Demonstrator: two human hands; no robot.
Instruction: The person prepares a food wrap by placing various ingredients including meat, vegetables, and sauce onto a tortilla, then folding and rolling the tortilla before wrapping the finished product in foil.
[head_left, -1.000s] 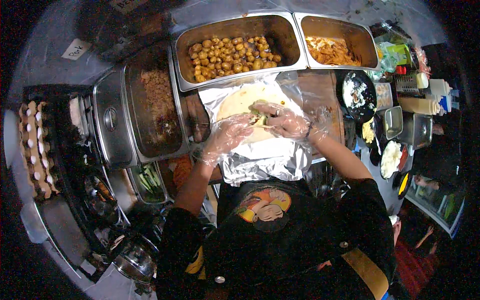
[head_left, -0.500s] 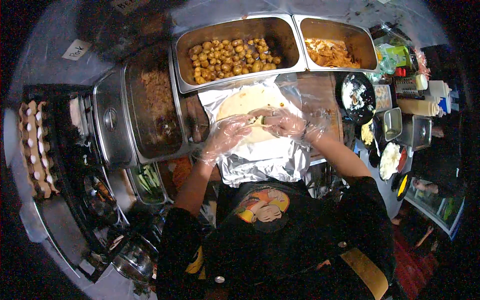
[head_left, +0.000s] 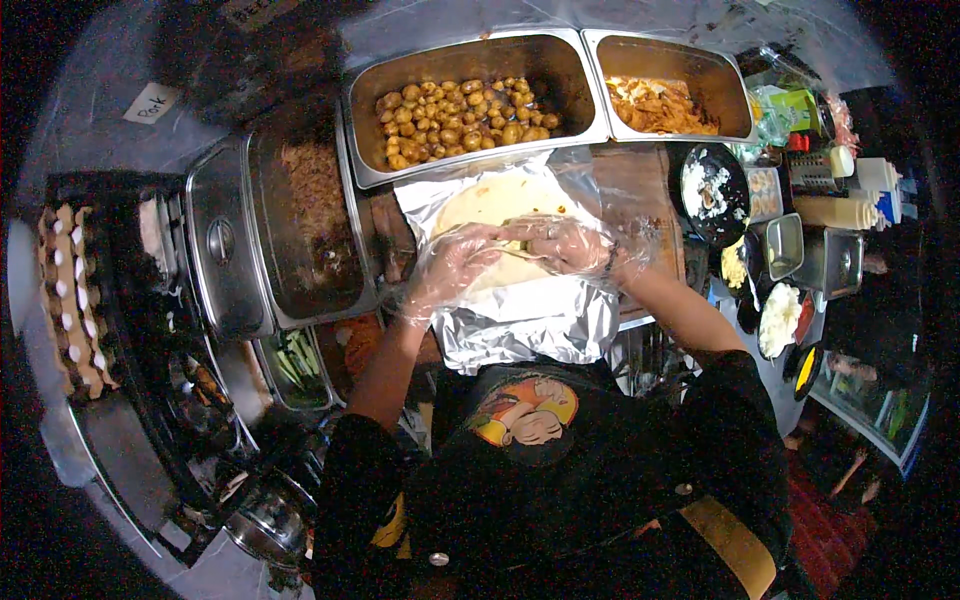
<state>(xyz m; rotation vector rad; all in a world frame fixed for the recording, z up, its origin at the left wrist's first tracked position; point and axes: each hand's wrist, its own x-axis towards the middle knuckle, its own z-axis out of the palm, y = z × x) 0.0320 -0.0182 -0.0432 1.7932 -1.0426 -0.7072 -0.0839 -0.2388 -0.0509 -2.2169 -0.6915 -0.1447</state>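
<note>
A pale flatbread wrap (head_left: 495, 203) lies on a crumpled sheet of aluminium foil (head_left: 525, 330), on the board in front of me. Both my hands are in loose clear plastic gloves and meet over the middle of the wrap. My left hand (head_left: 460, 262) has its fingers closed on the bread at the left. From the right, my right hand (head_left: 570, 245) curls its fingers over the same spot, pinching the bread. A little greenish-yellow filling shows between the fingertips; the hands hide most of it.
Beyond the foil stand metal pans of small potatoes (head_left: 465, 115) and orange-brown shredded food (head_left: 660, 105). A pan of browned meat (head_left: 315, 210) is at left, near cucumber sticks (head_left: 297, 358) and an egg tray (head_left: 75, 300). At right are a black bowl (head_left: 738, 180) and several containers.
My fingers have shifted slightly over the wrap, the right ones pressing further across the middle, so less filling shows. The foil and pans stay in place.
</note>
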